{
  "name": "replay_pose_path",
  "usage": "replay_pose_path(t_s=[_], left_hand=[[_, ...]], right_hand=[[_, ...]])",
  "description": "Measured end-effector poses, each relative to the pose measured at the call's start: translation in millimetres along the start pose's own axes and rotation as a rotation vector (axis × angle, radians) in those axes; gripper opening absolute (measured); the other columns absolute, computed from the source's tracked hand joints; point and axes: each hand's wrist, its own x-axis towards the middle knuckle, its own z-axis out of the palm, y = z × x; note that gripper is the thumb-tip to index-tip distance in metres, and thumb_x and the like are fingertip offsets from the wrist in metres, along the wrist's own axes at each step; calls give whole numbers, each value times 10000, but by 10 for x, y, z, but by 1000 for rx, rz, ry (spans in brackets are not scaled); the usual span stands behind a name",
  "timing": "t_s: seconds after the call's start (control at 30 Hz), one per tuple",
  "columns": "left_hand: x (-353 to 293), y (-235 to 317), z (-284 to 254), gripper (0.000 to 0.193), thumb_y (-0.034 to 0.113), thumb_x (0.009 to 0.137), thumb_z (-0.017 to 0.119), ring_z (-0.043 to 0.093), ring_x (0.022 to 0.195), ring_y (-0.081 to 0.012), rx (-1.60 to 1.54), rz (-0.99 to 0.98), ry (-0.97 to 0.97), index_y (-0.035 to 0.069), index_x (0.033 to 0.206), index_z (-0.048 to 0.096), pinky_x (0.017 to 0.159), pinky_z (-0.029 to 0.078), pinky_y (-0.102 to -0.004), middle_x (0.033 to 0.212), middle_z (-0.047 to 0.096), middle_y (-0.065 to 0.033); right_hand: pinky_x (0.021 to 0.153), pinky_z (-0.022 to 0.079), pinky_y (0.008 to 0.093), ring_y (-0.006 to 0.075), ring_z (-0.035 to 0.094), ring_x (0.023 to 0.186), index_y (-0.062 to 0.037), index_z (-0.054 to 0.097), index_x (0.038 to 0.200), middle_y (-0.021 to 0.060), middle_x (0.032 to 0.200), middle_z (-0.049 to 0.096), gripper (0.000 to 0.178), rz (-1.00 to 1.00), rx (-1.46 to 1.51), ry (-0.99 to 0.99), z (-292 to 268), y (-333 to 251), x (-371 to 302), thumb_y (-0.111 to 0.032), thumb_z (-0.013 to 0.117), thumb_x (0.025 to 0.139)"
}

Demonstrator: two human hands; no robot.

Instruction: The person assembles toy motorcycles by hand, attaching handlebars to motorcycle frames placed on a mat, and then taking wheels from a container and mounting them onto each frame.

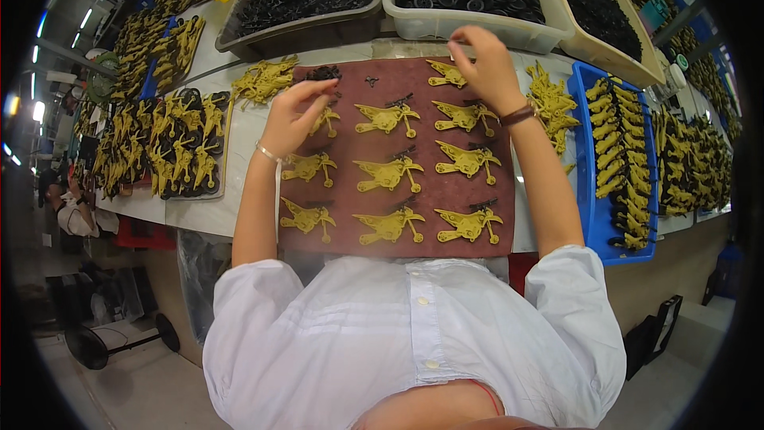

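Observation:
Rows of yellow plastic parts [386,173], bird-like in outline with small black pieces along their upper edges, lie on a dark red mat [398,249]. My left hand [293,115] is over the mat's far left, finger and thumb brought together beside a small heap of black pieces [322,73]; what they pinch cannot be made out. At the far right, my right hand [484,68] is raised above a yellow part [447,73] with its fingers curled toward the thumb. Its fingertips are slightly blurred. One black piece [371,80] lies alone between the hands.
Along the back stand a dark bin [302,42] of thin black parts and a white bin [477,27] of black wheels. A blue tray [585,191] with yellow and black assemblies is at right. Loose yellow parts [263,80] lie left, more assemblies [187,143] beyond.

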Motion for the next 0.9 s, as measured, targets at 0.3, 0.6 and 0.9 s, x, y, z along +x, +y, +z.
replay_pose_path(t_s=[0.3,0.6,0.9], left_hand=[[-1171,-114,-300,248,70,917,584,637,947,-155,-16,-266,340,6,1146,654,847,483,-276,1028,680,-107],[-1955,-122,-331,237,90,940,583,625,984,-158,-121,-469,606,-23,1140,642,901,473,-288,1059,661,-92],[-2058,-162,-183,237,91,943,580,628,991,-161,-219,-526,654,-30,1140,637,901,479,-287,1070,657,-92]], right_hand=[[988,445,438,369,541,1189,-159,507,1336,203,1248,577,817,109,-260,-516,633,1022,1518,-491,780,641],[916,452,607,492,445,1239,-285,259,1458,265,1453,283,933,302,-641,-778,1171,875,1810,-416,749,675],[960,453,414,369,527,1201,21,358,1335,299,1286,519,771,90,-382,-833,1055,1116,1785,-295,719,731]])
